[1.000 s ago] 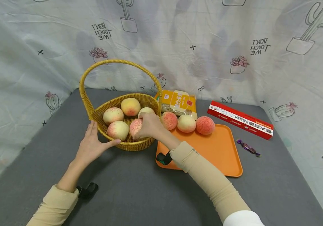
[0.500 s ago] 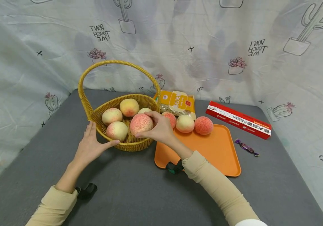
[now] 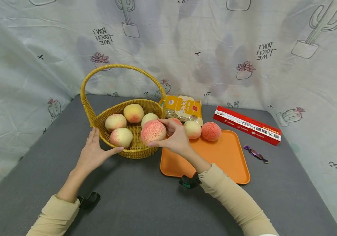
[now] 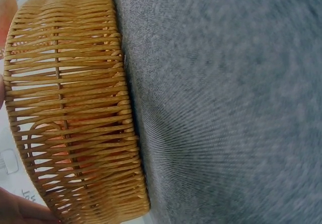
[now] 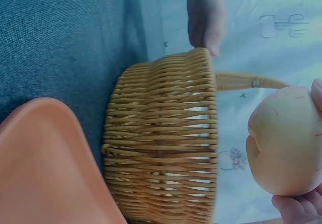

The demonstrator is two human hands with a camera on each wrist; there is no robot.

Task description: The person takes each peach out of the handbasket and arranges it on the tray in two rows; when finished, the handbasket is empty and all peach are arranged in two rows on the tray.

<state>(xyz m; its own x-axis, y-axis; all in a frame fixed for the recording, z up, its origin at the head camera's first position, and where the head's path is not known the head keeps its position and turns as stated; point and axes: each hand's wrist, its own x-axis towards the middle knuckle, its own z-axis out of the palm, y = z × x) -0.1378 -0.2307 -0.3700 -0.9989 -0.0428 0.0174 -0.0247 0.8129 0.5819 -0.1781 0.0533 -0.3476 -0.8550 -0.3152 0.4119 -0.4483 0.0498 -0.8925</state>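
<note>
My right hand [image 3: 179,140] pinches a pink-speckled peach [image 3: 153,131] between thumb and fingers, over the front right part of a yellow wicker basket [image 3: 139,154]. In the right wrist view, the same peach [image 5: 287,141] shows its pale side and crease, raised above the rim. Several other peaches lie inside the basket, among them a yellow peach [image 3: 134,113] at the back and a pale peach [image 3: 121,137] in front. My left hand [image 3: 95,154] rests against the basket's left side, fingers straight and thumb along the front rim.
Right of the basket lies an orange tray [image 3: 215,157]. A pale peach [image 3: 192,129] and a red peach [image 3: 211,131] sit at its back edge, another partly hidden. Behind stands a yellow food bag [image 3: 184,108]. Farther right are a red pasta box [image 3: 247,125] and a wrapped candy [image 3: 255,154].
My right hand has lifted the pink-speckled peach from the basket's floor and drawn it up, slightly right and toward me. My left hand has stayed at the basket's rim.
</note>
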